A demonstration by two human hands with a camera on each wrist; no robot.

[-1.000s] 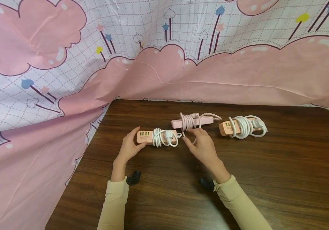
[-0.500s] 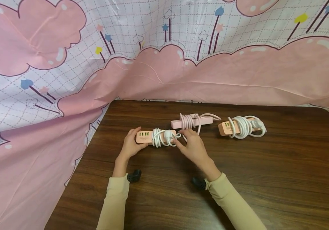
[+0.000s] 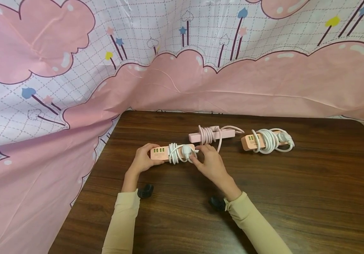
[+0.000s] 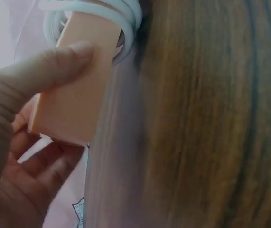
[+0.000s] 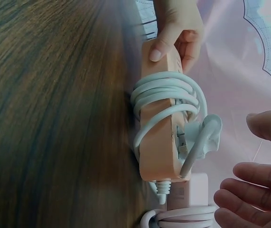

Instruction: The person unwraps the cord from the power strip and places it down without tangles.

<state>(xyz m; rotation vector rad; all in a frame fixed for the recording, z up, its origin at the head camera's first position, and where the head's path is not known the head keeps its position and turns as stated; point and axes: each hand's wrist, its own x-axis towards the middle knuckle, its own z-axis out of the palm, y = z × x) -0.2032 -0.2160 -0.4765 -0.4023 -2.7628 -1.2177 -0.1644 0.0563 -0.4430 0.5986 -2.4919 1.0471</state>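
A peach power strip (image 3: pixel 160 153) with a white cord wound round its middle is at the table's left side. My left hand (image 3: pixel 142 160) grips its left end, thumb on the near face and fingers behind, as the left wrist view shows. The cord's white plug (image 3: pixel 186 150) sits on the strip's top near the right end. Beside that end is my right hand (image 3: pixel 212 164), thumb and fingers spread; the right wrist view shows its fingers (image 5: pixel 249 190) apart from the strip. Whether the strip touches the table is hard to tell.
Behind the right hand lies a pink power strip (image 3: pixel 228 133) wrapped in its pink cord. Farther right is another peach power strip (image 3: pixel 249 142) with a coiled white cord. A patterned pink and white cloth (image 3: pixel 182 95) hangs behind the dark wooden table (image 3: pixel 296 194).
My right hand has moved left, from in front of the pink strip to the right end of the peach one. The left hand has kept its grip with barely any shift.
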